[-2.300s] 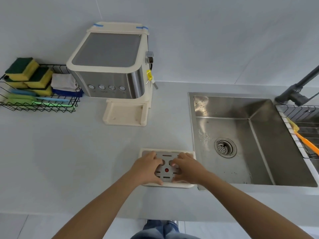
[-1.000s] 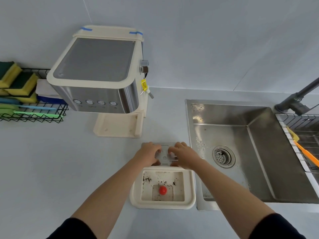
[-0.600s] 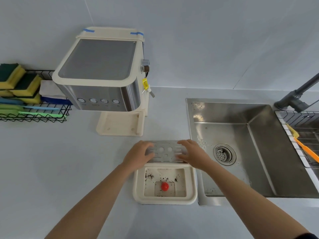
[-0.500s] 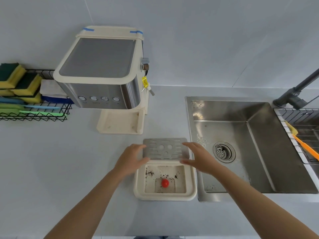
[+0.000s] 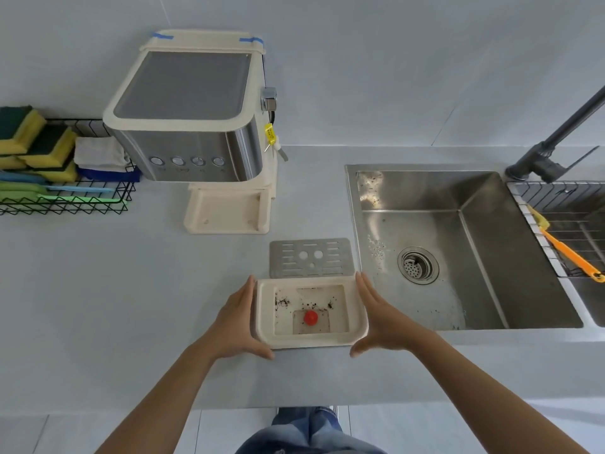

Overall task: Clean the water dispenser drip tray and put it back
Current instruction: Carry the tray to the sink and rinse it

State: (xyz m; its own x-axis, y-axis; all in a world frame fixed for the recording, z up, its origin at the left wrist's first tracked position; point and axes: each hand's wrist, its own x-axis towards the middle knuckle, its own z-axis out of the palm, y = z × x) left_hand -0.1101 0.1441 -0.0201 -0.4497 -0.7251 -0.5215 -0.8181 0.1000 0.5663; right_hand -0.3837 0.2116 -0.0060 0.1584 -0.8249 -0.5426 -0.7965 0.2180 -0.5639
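Observation:
The cream drip tray (image 5: 311, 339) sits on the grey counter near its front edge, grate off, with dark specks and a red float (image 5: 310, 317) inside. My left hand (image 5: 235, 322) presses flat against its left side, thumb at the front corner. My right hand (image 5: 379, 319) clasps the right side the same way. The metal grate (image 5: 311, 257) lies flat on the counter just behind the tray. The water dispenser (image 5: 193, 103) stands at the back left, its base platform (image 5: 229, 211) bare.
A steel sink (image 5: 474, 231) with a drain (image 5: 418, 265) lies directly right of the tray. A dark faucet (image 5: 556, 139) and a wire rack holding an orange brush (image 5: 569, 253) are at far right. A wire basket (image 5: 65, 199) of sponges and cloths stands far left.
Both hands lifted the grate off the tray, laid it on the counter behind, let go, and came back to grip the tray's two sides.

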